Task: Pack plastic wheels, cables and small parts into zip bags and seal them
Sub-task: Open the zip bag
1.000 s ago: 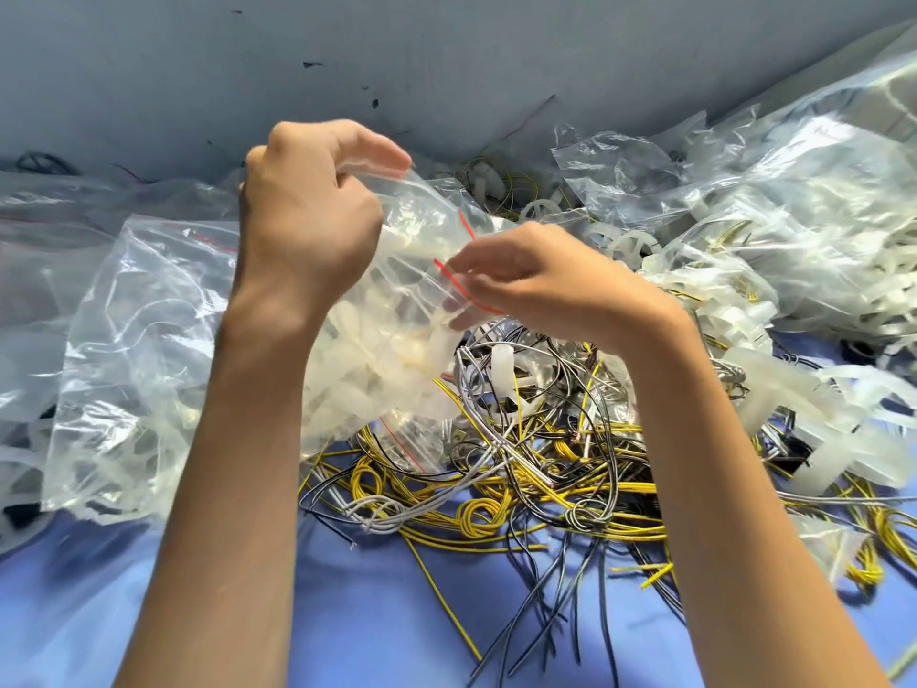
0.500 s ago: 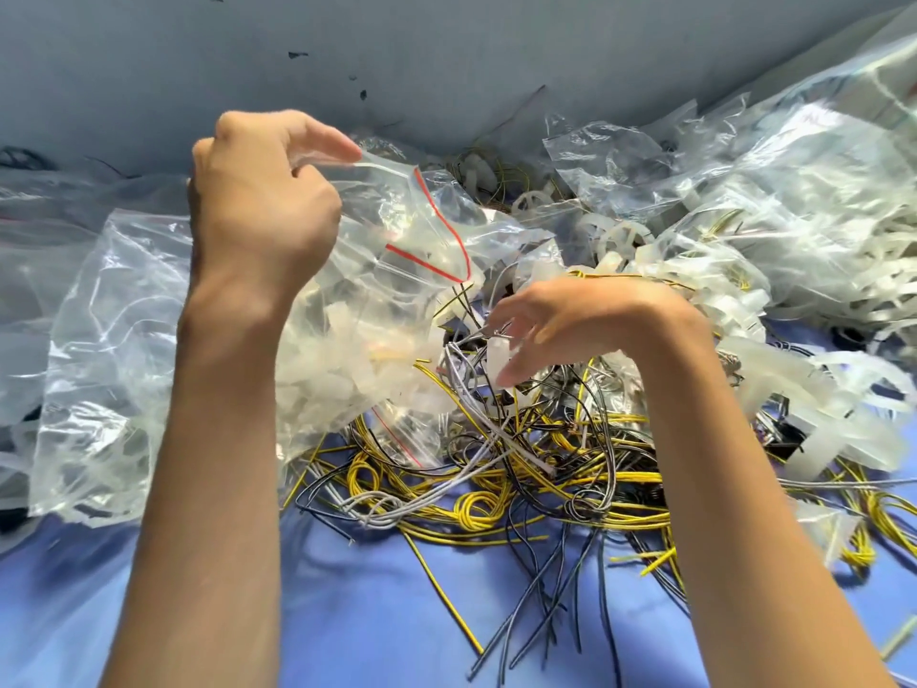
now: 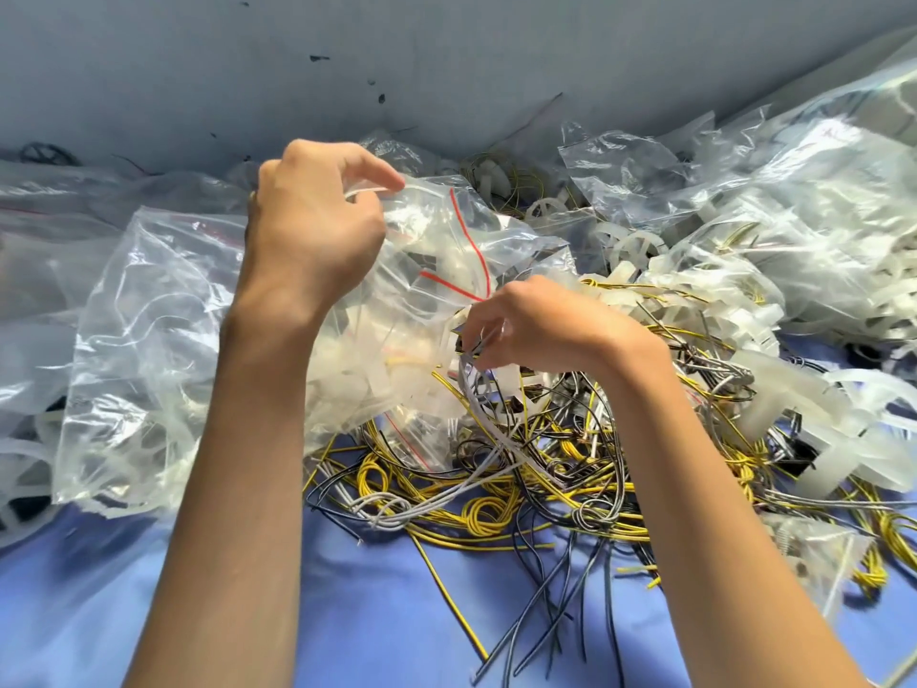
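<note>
Now, my left hand [image 3: 312,230] pinches the rim of the clear, red-striped plastic zip bag [image 3: 431,260] at eleven o'clock — my right hand [image 3: 541,325], at its four o'clock, grips thin grey cables [image 3: 471,399].

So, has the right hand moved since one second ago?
Yes. The right hand let go of the bag's red zip line and went down, closer to the yellow coil. It now pinches a grey cable.
</note>
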